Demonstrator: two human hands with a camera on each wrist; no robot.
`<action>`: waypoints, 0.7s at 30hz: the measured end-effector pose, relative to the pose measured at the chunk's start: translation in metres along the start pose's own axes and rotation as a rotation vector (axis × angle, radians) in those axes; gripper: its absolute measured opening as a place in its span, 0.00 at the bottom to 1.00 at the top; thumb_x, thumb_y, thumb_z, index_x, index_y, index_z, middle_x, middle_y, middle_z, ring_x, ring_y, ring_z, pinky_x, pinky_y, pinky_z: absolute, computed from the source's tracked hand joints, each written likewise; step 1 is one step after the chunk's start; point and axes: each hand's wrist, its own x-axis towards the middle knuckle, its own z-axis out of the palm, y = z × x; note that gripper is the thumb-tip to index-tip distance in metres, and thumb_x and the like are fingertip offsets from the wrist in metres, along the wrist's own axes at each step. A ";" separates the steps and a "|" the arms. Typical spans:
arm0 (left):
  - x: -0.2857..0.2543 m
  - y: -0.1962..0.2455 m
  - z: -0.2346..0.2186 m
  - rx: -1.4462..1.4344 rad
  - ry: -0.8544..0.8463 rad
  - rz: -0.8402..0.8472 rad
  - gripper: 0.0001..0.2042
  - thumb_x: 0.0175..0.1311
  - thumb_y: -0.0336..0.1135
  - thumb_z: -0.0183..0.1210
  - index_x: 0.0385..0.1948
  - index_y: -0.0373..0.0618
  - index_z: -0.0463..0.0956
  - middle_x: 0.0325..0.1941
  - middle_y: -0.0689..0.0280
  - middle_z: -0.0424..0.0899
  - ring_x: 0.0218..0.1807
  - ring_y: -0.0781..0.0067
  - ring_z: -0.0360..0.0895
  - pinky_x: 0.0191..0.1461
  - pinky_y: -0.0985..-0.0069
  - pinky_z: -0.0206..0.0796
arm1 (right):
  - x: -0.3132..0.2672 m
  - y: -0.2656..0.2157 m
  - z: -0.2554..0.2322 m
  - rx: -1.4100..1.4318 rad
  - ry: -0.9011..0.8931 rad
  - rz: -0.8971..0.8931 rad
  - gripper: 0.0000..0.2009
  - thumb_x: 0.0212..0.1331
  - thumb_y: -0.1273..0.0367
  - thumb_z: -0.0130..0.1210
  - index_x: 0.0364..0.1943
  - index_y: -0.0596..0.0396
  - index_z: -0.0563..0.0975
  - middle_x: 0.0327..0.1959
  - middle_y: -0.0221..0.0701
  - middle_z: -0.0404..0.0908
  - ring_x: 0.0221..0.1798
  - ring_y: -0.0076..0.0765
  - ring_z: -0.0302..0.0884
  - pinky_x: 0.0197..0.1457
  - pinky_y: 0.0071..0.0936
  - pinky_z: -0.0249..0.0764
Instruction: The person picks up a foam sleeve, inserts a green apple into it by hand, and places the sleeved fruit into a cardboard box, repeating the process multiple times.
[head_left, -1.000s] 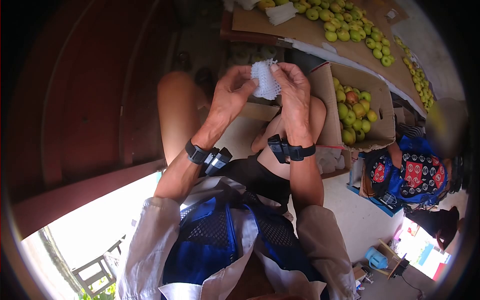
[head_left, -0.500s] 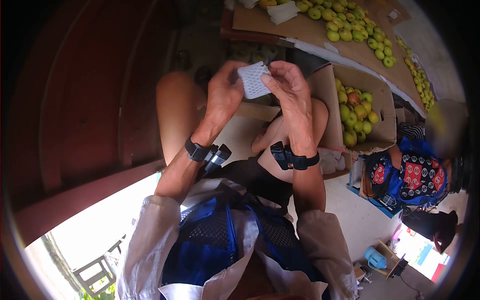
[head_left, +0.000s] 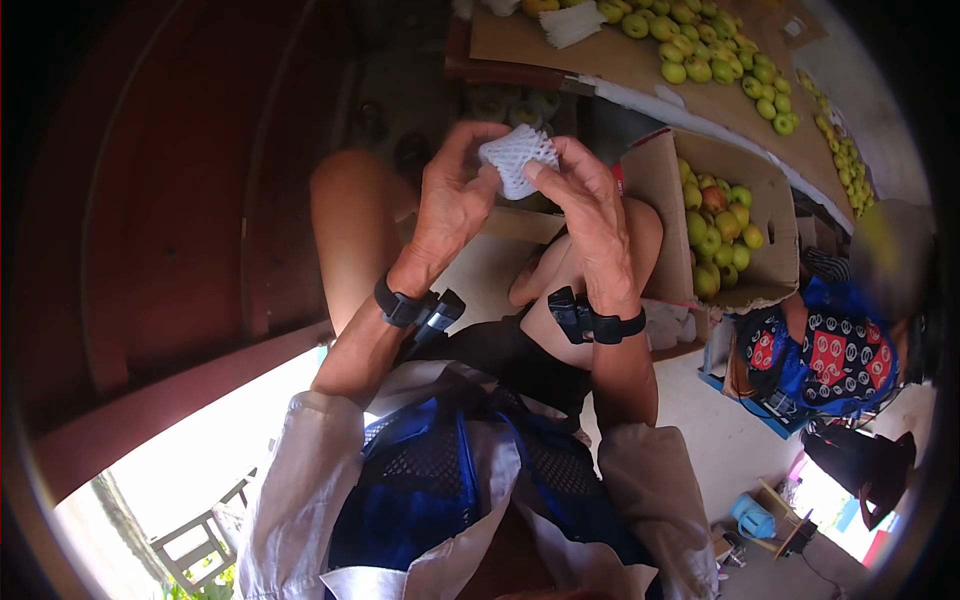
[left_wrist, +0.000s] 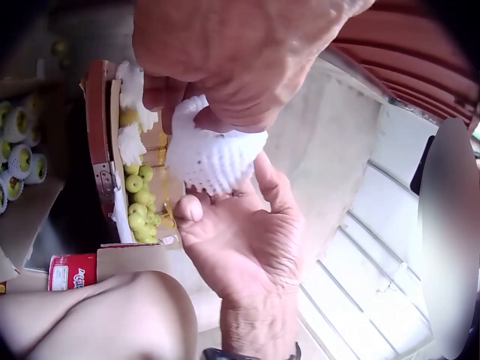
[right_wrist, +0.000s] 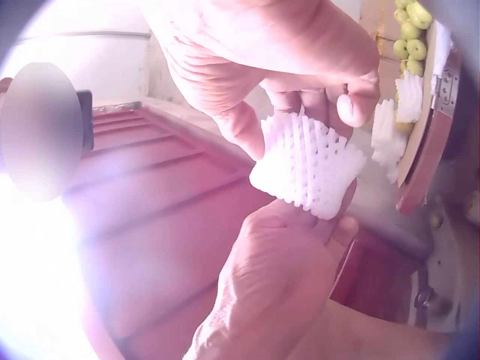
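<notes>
A white foam net sleeve (head_left: 517,162) is held between both hands in front of the lap. My left hand (head_left: 455,200) grips its left side, and in the left wrist view that thumb presses into the foam netting (left_wrist: 214,159). My right hand (head_left: 592,215) pinches the other side, thumb on the near face and fingers behind. In the right wrist view the sleeve (right_wrist: 304,161) looks short and wide with a jagged edge; no fruit shows through the mesh.
An open cardboard box (head_left: 655,225) of green apples (head_left: 728,222) stands right of the right knee. Behind it, a cardboard-covered table (head_left: 515,45) carries apples and more foam sleeves (head_left: 572,24). Sleeved apples (left_wrist: 19,161) sit in a box. Another person (head_left: 830,345) is at the right.
The sleeve has gone from a flat-looking piece to a fuller, rounder shape between the hands. My right thumb has moved lower along its near face.
</notes>
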 end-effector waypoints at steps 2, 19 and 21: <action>0.000 0.020 -0.001 -0.111 -0.088 -0.091 0.23 0.61 0.23 0.54 0.61 0.37 0.70 0.57 0.57 0.79 0.58 0.70 0.76 0.63 0.69 0.68 | 0.004 0.005 -0.006 0.095 -0.023 0.024 0.12 0.63 0.66 0.63 0.44 0.60 0.80 0.34 0.23 0.79 0.37 0.18 0.72 0.39 0.18 0.67; 0.003 0.015 -0.014 -0.759 -0.294 -0.467 0.31 0.70 0.52 0.60 0.62 0.32 0.70 0.60 0.57 0.78 0.64 0.60 0.72 0.72 0.60 0.58 | 0.009 0.005 -0.025 0.312 -0.156 0.216 0.13 0.68 0.64 0.59 0.51 0.56 0.80 0.34 0.21 0.79 0.31 0.11 0.71 0.24 0.13 0.58; 0.001 0.023 -0.016 -0.806 -0.321 -0.503 0.26 0.71 0.50 0.60 0.57 0.33 0.73 0.57 0.58 0.79 0.61 0.62 0.74 0.69 0.62 0.62 | 0.008 0.003 -0.025 0.268 -0.159 0.196 0.13 0.68 0.63 0.59 0.51 0.55 0.80 0.36 0.21 0.80 0.33 0.12 0.73 0.26 0.13 0.60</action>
